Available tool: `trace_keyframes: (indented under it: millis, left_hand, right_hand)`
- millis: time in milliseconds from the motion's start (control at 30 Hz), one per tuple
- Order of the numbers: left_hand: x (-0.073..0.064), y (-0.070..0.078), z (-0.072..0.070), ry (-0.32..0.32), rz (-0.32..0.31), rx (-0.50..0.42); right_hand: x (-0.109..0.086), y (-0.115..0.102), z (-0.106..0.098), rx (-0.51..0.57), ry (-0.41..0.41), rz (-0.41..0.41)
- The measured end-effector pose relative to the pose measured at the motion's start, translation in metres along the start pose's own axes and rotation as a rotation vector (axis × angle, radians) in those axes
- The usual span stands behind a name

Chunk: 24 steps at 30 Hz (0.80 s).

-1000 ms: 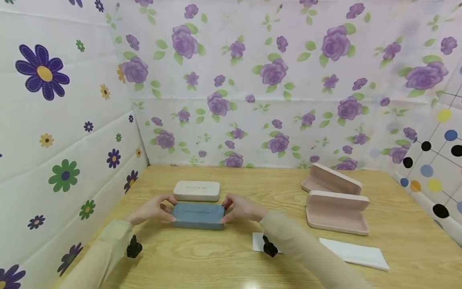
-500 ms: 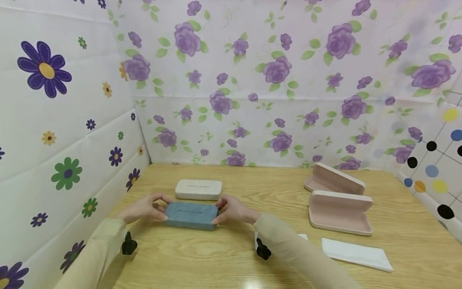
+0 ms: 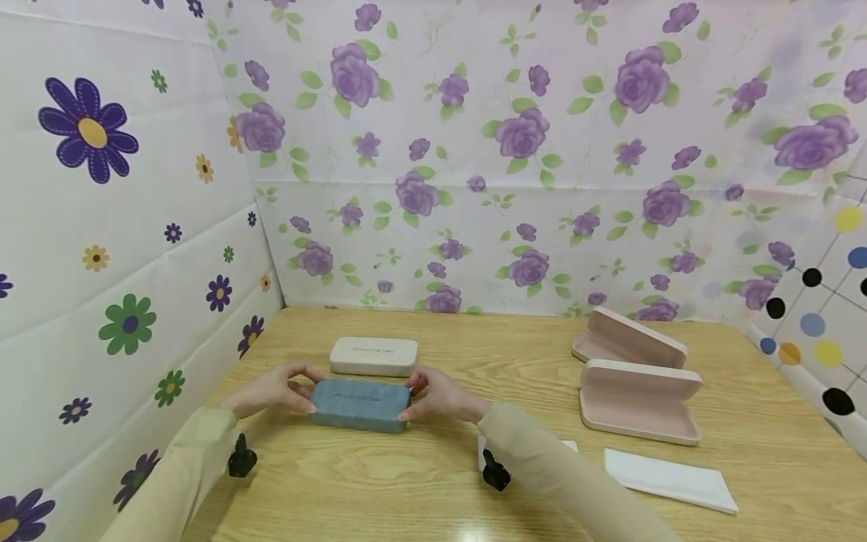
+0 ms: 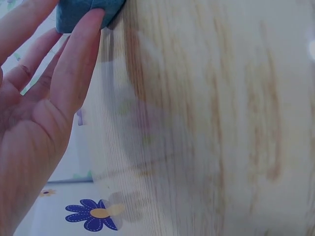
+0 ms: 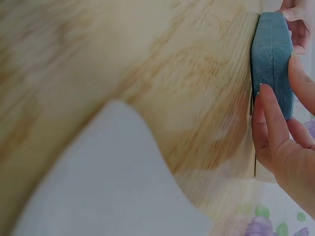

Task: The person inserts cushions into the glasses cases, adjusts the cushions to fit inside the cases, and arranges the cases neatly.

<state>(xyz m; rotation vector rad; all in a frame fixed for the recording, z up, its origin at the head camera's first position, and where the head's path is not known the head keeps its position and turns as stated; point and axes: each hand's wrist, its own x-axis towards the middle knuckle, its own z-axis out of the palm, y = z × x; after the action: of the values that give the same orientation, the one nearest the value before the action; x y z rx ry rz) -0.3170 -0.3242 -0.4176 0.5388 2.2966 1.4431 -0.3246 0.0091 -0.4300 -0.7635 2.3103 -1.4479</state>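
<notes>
A closed blue glasses case [image 3: 359,406] lies on the wooden table with its printed lid up. My left hand [image 3: 278,390] pinches its left end, thumb at the front corner and fingers behind. At the opposite end my right hand [image 3: 445,395] grips it the same way. In the right wrist view the blue case [image 5: 271,54] shows its lid seam, with right-hand fingers [image 5: 273,113] along its end. The left wrist view catches only a corner of the case [image 4: 69,17] above the thumb. Right behind it sits a closed white glasses case [image 3: 374,357].
Two glasses cases with pink insides stand open at the right, one [image 3: 640,406] in front of the other [image 3: 626,342]. A folded white cloth [image 3: 670,479] lies nearer me. Another white piece [image 5: 113,177] is partly hidden under my right forearm. Patterned sheets [image 3: 474,226] wall the table.
Both hands have shifted the blue case a little to the left, relative to the white case behind. Over the last half second the hands and case have stayed nearly still.
</notes>
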Motion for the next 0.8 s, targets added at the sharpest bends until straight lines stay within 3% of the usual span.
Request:
trace_keyframes:
  millis: [533, 800]
  left_hand:
    - [-0.0020, 0.0022, 0.0027, 0.021, 0.017, 0.048]
    - [-0.0028, 0.0030, 0.0025, 0.033, 0.010, 0.030]
  right_hand:
    - [-0.0012, 0.0007, -0.0018, 0.032, -0.011, -0.022]
    - [-0.0011, -0.0004, -0.0029, 0.049, -0.023, -0.034]
